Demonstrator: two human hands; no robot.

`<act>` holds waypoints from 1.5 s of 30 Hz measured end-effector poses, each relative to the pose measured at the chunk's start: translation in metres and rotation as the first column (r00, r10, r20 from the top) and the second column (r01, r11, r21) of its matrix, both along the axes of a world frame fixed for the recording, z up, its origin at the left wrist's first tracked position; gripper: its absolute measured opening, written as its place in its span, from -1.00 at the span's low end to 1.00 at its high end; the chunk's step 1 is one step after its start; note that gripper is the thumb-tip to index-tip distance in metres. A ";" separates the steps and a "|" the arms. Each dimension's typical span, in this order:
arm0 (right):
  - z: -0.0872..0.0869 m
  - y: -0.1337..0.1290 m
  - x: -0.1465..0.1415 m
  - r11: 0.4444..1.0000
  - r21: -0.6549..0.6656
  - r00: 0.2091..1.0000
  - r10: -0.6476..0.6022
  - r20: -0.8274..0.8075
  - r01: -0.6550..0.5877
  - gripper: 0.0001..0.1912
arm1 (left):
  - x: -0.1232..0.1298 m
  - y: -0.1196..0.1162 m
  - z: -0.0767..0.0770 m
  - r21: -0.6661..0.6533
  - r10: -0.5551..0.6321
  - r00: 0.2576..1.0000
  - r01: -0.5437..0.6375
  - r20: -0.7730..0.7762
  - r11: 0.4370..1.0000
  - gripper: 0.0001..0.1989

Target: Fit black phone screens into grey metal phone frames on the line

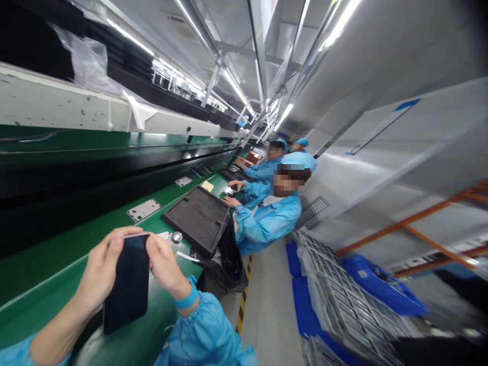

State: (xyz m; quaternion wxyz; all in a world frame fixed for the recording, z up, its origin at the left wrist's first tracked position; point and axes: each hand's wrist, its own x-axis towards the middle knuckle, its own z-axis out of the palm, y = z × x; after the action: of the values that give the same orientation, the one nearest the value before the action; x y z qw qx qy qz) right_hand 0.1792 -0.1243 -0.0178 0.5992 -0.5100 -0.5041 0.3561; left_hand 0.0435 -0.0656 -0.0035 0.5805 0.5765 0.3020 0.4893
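Bench first, since it is largest: how many do we count?

"One green bench [161, 310], running away from us on a slant. Beside it we see three co-workers [267, 218] in blue."

"And next in size?"

"At least two blue bins [381, 284] off to the right; the blur keeps us from a full count. Then one black tray [198, 216] at the bench's edge, in front of the nearest co-worker, with one black bag [232, 259] hanging at its side."

"Our own hands?"

"Two, both grasping the same thing. Our left hand [101, 264] grips the left edge of one phone [127, 284]; our right hand [163, 262] holds its upper right edge."

"So where is the phone?"

"Over the bench, between our hands, dark face toward us. We cannot tell whether its lower end touches the bench."

"What is smaller still?"

"Two pale plates [144, 210] beyond our hands, one near and one farther along. One yellow pad [208, 186] lies just past the tray. Smallest, one round silver piece [176, 237] sits between our right hand and the tray."
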 end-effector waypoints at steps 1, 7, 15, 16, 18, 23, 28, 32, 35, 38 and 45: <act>-0.005 -0.004 -0.001 0.998 -0.025 0.998 0.064 0.029 -0.063 -0.20 | -0.003 0.004 0.004 -0.085 0.008 0.997 -0.001 0.083 0.996 -0.46; -0.026 -0.033 -0.005 0.903 -0.169 0.893 0.420 0.163 -0.394 -0.18 | -0.021 0.016 0.026 -0.328 0.098 0.893 0.058 0.439 0.943 -0.55; -0.050 -0.017 -0.021 0.947 -0.162 0.954 0.291 0.072 -0.277 -0.14 | -0.019 0.013 0.018 -0.283 0.139 0.866 0.003 0.480 0.959 -0.45; -0.050 -0.015 -0.023 0.948 -0.159 0.955 0.290 0.060 -0.277 -0.14 | -0.020 0.013 0.018 -0.283 0.141 0.865 0.001 0.482 0.959 -0.46; -0.049 -0.012 -0.025 0.945 -0.151 0.953 0.300 0.039 -0.291 -0.16 | -0.021 0.013 0.019 -0.282 0.159 0.862 -0.019 0.482 0.959 -0.48; -0.044 -0.007 -0.027 0.935 -0.130 0.944 0.330 -0.015 -0.330 -0.20 | -0.023 0.010 0.025 -0.287 0.194 0.858 -0.058 0.476 0.956 -0.58; -0.048 -0.003 -0.028 0.938 -0.143 0.947 0.301 -0.110 -0.315 -0.20 | -0.022 0.011 0.025 -0.276 0.203 0.858 -0.074 0.472 0.958 -0.59; -0.052 0.003 -0.035 0.852 -0.226 0.876 0.426 -0.228 -0.473 -0.17 | -0.014 0.021 0.018 -0.181 0.288 0.830 -0.227 0.477 0.957 -0.38; -0.053 0.008 -0.043 0.778 -0.234 0.805 0.513 -0.298 -0.583 -0.17 | -0.008 0.028 0.015 -0.159 0.333 0.804 -0.293 0.492 0.943 -0.35; -0.053 0.011 -0.048 0.822 -0.264 0.858 0.444 -0.259 -0.505 -0.24 | -0.005 0.032 0.014 -0.176 0.311 0.798 -0.256 0.516 0.950 -0.37; -0.067 0.007 -0.016 0.864 -0.247 0.896 0.404 -0.183 -0.439 -0.19 | 0.005 0.079 -0.018 -0.359 0.387 0.820 -0.241 0.422 0.902 -0.40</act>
State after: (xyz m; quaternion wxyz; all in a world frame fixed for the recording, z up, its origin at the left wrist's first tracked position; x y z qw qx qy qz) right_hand 0.1633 -0.1171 -0.0848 0.4582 -0.4440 -0.5090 0.5778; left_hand 0.0488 0.0137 -0.0218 0.6253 0.2860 0.3072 0.6579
